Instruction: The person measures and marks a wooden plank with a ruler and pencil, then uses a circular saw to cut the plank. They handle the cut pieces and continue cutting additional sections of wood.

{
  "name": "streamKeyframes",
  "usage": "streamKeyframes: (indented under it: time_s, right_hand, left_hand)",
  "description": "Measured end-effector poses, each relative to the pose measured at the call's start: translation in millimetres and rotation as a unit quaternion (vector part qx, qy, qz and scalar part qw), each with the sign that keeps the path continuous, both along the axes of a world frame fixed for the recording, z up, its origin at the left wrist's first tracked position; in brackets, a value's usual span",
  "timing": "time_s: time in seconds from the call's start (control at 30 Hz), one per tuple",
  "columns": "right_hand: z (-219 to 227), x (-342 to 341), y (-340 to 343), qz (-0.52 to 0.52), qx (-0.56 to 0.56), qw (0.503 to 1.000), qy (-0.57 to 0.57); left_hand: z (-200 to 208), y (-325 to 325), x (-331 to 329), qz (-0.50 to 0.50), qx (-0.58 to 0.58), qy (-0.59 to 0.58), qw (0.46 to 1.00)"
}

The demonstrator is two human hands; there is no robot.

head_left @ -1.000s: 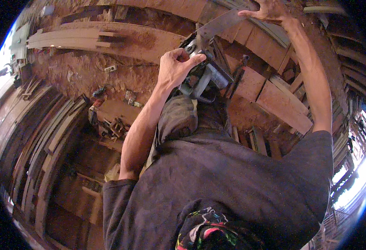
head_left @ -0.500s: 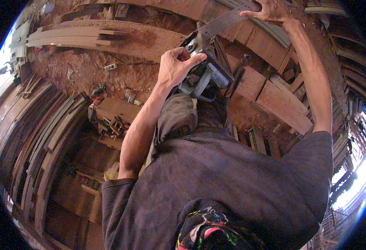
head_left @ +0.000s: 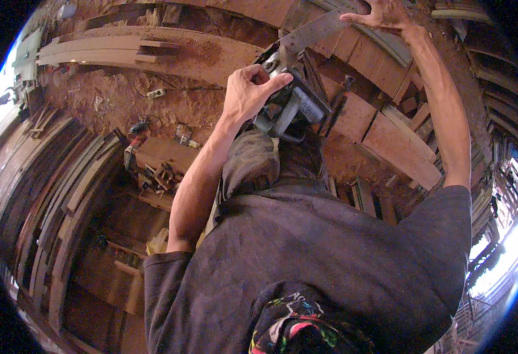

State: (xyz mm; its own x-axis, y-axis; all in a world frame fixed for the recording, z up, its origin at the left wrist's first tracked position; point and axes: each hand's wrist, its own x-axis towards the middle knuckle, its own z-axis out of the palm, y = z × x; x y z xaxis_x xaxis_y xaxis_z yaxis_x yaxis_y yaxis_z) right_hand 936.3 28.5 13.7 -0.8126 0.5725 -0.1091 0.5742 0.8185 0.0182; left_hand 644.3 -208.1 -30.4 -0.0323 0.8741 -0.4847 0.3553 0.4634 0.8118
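Metal blade (head_left: 315,32) – long, flat, grey – sits up top, running on a slant from the machine (head_left: 297,109) up and right to the right hand (head_left: 383,16). Right thumb sticks out apart from the other fingers, its tip at the blade's far end; the rest run into the upper edge of view, so can't tell if they clamp it

Left hand (head_left: 250,94) is on the near side of the machine. Thumb stretched across its upper part, forefinger bent, fingertips hidden – can't tell how firm that grip is. Machine is grey and black metal, in front of the knees, just past the trousers (head_left: 250,162). Dark bar (head_left: 337,106) stands tilted just right of it

Around: long board (head_left: 211,56) with thin strips (head_left: 90,52) lying on its left part, white socket block (head_left: 155,93) on the dusty ground, what looks like a power tool (head_left: 138,138) further left, stacked planks (head_left: 52,218) at far left, wide boards (head_left: 403,150) on the right
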Motion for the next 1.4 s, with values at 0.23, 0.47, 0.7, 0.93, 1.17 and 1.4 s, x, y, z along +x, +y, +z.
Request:
streamKeyframes:
  time_s: [0.23, 0.47, 0.7, 0.93, 1.17, 1.4]
  right_hand:
    - [-9, 3, -1, 0.008, -0.013, 0.999, 0.036]
    - [-6, 1, -3, 0.004, -0.019, 0.999, 0.028]
    - [-4, 3, -8, -0.010, -0.006, 1.000, 0.014]
    - [-5, -7, -5, 0.018, -0.005, 0.999, 0.033]
    - [6, 30, -23, -0.131, 0.007, 0.983, 0.130]
    - [-113, 146, -182, -0.548, 0.019, 0.782, 0.296]
  left_hand:
    - [-10, -2, 0, 0.011, 0.008, -0.009, 1.000]
    - [-7, -3, -1, 0.013, 0.004, -0.022, 1.000]
    - [-7, -1, 0, 0.007, 0.007, -0.006, 1.000]
    - [-18, -6, -5, 0.016, 0.020, -0.013, 1.000]
    - [-28, -7, -8, 0.026, 0.008, -0.065, 0.997]
    - [-17, -4, -10, 0.000, 0.003, -0.047, 0.999]
